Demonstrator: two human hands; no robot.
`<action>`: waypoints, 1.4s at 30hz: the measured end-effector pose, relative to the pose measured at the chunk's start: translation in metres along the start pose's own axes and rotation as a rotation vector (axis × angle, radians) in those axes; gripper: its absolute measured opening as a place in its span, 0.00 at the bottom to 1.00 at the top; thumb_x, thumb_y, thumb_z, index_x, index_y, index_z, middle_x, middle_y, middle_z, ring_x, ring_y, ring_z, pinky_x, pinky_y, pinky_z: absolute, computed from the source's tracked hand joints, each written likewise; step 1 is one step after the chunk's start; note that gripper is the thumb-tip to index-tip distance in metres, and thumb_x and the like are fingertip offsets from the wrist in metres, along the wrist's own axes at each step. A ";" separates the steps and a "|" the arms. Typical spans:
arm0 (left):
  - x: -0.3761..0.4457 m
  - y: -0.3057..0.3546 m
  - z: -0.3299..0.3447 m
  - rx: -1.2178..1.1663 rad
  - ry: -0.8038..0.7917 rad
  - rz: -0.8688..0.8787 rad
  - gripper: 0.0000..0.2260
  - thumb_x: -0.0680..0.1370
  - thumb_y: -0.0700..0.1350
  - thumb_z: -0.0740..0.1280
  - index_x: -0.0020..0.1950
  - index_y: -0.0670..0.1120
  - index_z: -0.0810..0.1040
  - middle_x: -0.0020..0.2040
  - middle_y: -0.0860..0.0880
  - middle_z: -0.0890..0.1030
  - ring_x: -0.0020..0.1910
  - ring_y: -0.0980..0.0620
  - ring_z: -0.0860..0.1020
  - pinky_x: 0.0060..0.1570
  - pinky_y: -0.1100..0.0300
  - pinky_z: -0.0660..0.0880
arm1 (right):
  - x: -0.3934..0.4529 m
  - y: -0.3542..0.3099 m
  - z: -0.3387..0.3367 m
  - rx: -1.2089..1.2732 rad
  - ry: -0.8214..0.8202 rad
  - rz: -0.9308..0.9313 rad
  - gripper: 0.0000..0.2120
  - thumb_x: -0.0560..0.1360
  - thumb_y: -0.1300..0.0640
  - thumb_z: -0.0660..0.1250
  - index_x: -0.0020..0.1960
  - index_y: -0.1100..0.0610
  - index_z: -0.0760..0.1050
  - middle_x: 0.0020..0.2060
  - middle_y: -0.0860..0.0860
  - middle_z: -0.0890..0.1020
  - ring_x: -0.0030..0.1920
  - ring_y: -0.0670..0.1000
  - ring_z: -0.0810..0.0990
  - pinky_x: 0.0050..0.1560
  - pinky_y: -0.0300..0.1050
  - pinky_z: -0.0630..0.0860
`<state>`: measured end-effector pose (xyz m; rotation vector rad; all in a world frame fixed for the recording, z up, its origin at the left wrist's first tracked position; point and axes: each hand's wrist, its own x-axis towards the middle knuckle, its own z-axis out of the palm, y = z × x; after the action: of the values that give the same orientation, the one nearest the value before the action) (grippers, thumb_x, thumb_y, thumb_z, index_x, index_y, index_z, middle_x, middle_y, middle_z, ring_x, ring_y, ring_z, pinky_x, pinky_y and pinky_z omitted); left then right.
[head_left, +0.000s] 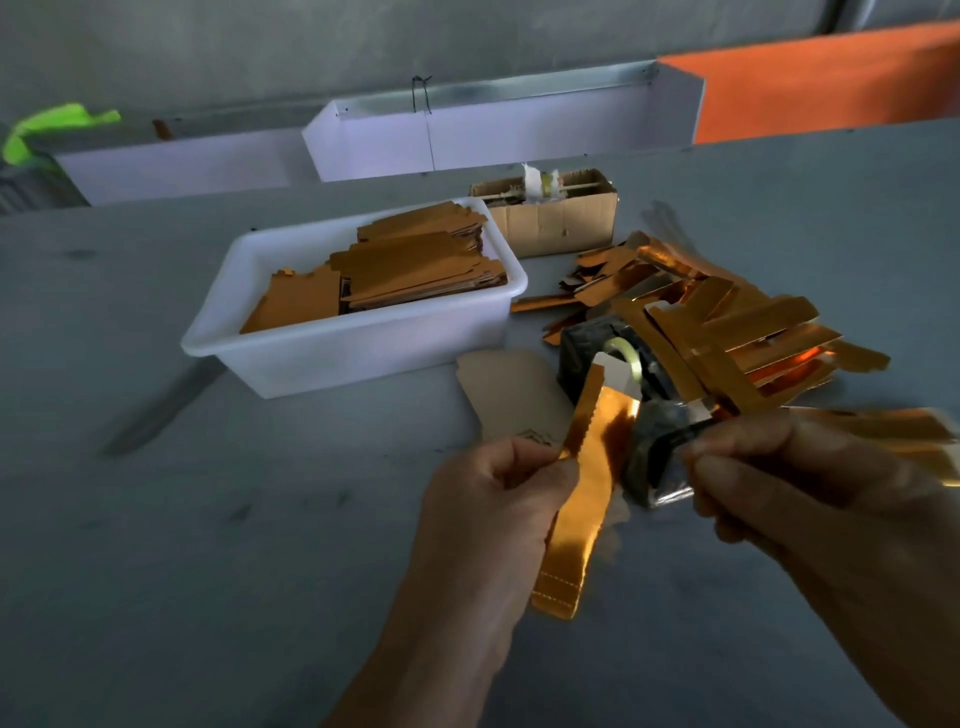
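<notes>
My left hand (488, 499) pinches a long gold foil card strip (582, 499) that stands tilted above the grey table. My right hand (795, 478) is curled with its fingertips close to the strip's right edge, over a dark tape dispenser (644, 457); what it pinches, if anything, is blurred. A roll of clear tape (621, 351) sits on the dispenser. A loose pile of gold strips (727, 322) lies behind and to the right of the dispenser.
A white plastic tub (358, 343) with stacked gold card blanks stands at centre left. A small cardboard box (556, 218) is behind it. A flat brown card piece (509, 395) lies by the dispenser. White trays (493, 135) line the table's far edge.
</notes>
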<state>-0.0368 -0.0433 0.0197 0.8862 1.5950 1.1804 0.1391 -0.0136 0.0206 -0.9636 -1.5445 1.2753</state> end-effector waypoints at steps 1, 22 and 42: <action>0.000 0.000 -0.001 0.000 0.006 0.003 0.04 0.73 0.48 0.73 0.42 0.49 0.84 0.41 0.46 0.85 0.45 0.43 0.83 0.49 0.44 0.79 | 0.001 -0.003 0.007 -0.006 -0.016 -0.001 0.11 0.58 0.44 0.74 0.39 0.45 0.84 0.33 0.48 0.82 0.33 0.42 0.80 0.33 0.31 0.76; -0.009 0.003 -0.005 0.042 -0.108 0.140 0.06 0.76 0.42 0.70 0.40 0.50 0.84 0.33 0.51 0.84 0.32 0.55 0.83 0.34 0.63 0.79 | 0.017 -0.003 0.033 -0.283 -0.036 0.111 0.32 0.66 0.52 0.69 0.66 0.41 0.61 0.37 0.42 0.83 0.38 0.41 0.81 0.34 0.29 0.75; -0.012 -0.006 -0.001 -0.017 -0.045 0.177 0.08 0.77 0.44 0.68 0.39 0.49 0.84 0.34 0.49 0.85 0.34 0.52 0.84 0.36 0.58 0.81 | 0.014 -0.006 0.039 -0.561 -0.004 0.043 0.21 0.70 0.53 0.71 0.52 0.36 0.63 0.38 0.35 0.81 0.39 0.36 0.79 0.35 0.34 0.75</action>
<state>-0.0343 -0.0563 0.0174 1.0524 1.4921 1.2859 0.0970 -0.0129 0.0256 -1.3448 -1.9409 0.8782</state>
